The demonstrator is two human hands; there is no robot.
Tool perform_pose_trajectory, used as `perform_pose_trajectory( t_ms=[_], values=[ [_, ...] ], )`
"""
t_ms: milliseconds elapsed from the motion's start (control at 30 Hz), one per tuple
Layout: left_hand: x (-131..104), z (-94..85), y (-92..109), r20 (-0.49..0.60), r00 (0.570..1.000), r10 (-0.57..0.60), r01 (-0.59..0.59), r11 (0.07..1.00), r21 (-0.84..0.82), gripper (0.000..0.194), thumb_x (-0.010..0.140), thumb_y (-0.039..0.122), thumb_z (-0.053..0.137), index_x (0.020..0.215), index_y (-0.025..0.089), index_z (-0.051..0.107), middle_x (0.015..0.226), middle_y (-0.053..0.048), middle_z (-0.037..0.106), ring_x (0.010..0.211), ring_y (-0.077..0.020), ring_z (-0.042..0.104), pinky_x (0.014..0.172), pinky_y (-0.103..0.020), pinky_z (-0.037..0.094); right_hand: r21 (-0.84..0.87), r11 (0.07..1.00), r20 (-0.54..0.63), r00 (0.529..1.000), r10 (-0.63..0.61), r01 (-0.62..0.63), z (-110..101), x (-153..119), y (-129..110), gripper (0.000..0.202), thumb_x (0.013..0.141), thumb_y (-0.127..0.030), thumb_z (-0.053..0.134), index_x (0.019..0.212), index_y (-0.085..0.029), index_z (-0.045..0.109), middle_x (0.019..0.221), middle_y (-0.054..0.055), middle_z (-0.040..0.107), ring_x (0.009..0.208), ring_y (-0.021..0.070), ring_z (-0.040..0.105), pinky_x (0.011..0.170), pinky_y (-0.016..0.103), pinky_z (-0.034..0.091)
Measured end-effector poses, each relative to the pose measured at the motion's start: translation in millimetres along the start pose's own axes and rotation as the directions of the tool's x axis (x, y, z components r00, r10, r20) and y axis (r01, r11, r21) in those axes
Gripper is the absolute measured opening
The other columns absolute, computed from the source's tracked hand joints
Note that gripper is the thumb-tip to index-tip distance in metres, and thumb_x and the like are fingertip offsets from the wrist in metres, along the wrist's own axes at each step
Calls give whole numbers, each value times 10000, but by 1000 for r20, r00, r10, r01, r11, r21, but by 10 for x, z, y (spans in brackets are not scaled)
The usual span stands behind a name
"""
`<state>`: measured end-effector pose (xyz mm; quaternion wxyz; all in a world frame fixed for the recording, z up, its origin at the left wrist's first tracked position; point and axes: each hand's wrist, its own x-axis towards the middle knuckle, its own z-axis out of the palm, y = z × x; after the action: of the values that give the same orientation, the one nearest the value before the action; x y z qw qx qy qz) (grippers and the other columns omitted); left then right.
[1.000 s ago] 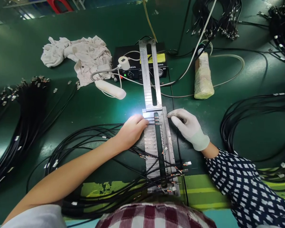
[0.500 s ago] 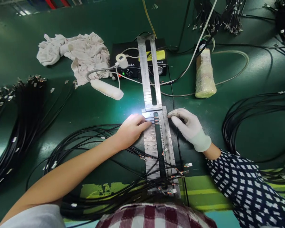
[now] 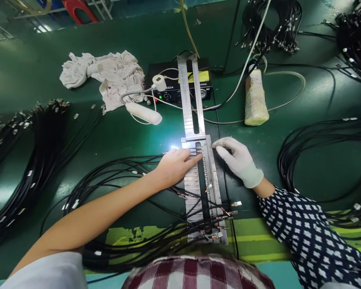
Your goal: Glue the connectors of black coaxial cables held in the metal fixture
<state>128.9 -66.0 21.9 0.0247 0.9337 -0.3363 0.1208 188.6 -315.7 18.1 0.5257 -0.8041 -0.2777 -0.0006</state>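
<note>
A slotted metal fixture (image 3: 192,180) runs lengthwise in front of me, its far arm lying over a black control box (image 3: 165,90). My bare left hand (image 3: 176,164) presses on black cables at the fixture, its index finger stretched toward small wire ends (image 3: 199,149) in the slot. My right hand (image 3: 234,158), in a white glove, is beside the fixture's right edge, thumb and fingertips curled close together; what they hold, if anything, is too small to make out. More black cables (image 3: 156,241) with white connectors (image 3: 236,204) cross the fixture's near part.
White crumpled cloths (image 3: 117,78) and a white lamp (image 3: 143,113) lie at the back left. A wrapped bottle (image 3: 256,98) stands at the back right. Cable bundles (image 3: 45,148) lie left, more cable coils (image 3: 289,156) right.
My left hand has shifted slightly right, and its finger now reaches farther across the slot toward the wire ends. My right hand stays by the fixture's edge. The whole view has shifted a little.
</note>
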Motion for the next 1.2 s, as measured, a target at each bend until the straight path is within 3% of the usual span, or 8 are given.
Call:
perform_pose_trajectory(
  t_ms=[167, 300, 400, 600, 667, 767, 900, 1200],
  values=[
    [-49, -202, 17, 149, 982, -114, 148, 960, -239, 353, 1036, 184, 357, 1282, 174, 609, 967, -84, 644, 852, -217, 580, 705, -332, 411, -30, 1000, -5, 1000, -2, 2, 6, 4, 9, 160, 974, -243, 547, 945, -225, 704, 1007, 39, 706, 956, 247, 656, 878, 393, 512],
    [-359, -478, 14, 286, 958, -13, 167, 836, -523, 224, 1044, 322, 466, 1104, 174, 623, 1055, -72, 656, 987, -211, 579, 868, -342, 436, -29, 1000, -5, 1000, -3, 2, 7, 6, 15, 162, 978, -278, 556, 942, -224, 704, 996, 42, 704, 946, 252, 655, 859, 393, 511],
    [-573, -590, 20, 337, 942, 5, 194, 809, -555, 194, 1032, 328, 505, 1018, 188, 639, 983, -51, 653, 938, -196, 580, 861, -328, 440, -28, 1000, -1, 1000, -13, 13, 6, 4, 21, 168, 983, -287, 555, 949, -226, 707, 1004, 42, 703, 954, 254, 654, 870, 394, 505],
    [-577, -527, 37, 113, 965, -237, 247, 677, -694, 105, 983, 226, 597, 955, 189, 692, 947, -42, 639, 893, -146, 625, 801, -246, 503, -32, 999, -1, 1000, -23, 23, 9, -2, 33, 170, 992, -302, 559, 954, -230, 707, 1004, 40, 700, 957, 252, 649, 883, 390, 500],
    [-487, -422, 34, -7, 948, -317, 237, 723, -649, 105, 976, 223, 608, 977, 188, 707, 906, -36, 649, 842, -143, 627, 759, -243, 505, -35, 999, 0, 1000, -21, 21, 10, -4, 36, 174, 991, -306, 556, 953, -228, 706, 1002, 42, 698, 958, 251, 649, 884, 389, 499],
    [-352, -235, 11, -123, 955, -268, 173, 846, -504, 175, 997, 233, 563, 1048, 170, 719, 861, -45, 660, 805, -160, 623, 734, -265, 508, -36, 999, 2, 1000, -11, 11, 7, -5, 31, 178, 989, -310, 550, 958, -227, 704, 1003, 47, 692, 966, 255, 648, 878, 390, 501],
    [-263, -89, -48, -133, 969, -208, 146, 916, -374, 256, 1025, 251, 494, 1021, 176, 739, 845, -57, 668, 784, -169, 620, 696, -274, 504, -28, 1000, 10, 1000, -3, 3, 1, 1, -1, 176, 985, -290, 538, 957, -225, 700, 998, 46, 696, 953, 249, 650, 882, 391, 504],
    [-298, -99, -139, -50, 983, -178, 150, 926, -346, 274, 1037, 245, 451, 1053, 196, 720, 873, -57, 669, 793, -164, 604, 695, -267, 495, -46, 999, 16, 1000, 11, -10, 3, 9, -13, 166, 981, -273, 531, 934, -229, 685, 993, 49, 700, 941, 249, 647, 868, 400, 514]
  ],
)
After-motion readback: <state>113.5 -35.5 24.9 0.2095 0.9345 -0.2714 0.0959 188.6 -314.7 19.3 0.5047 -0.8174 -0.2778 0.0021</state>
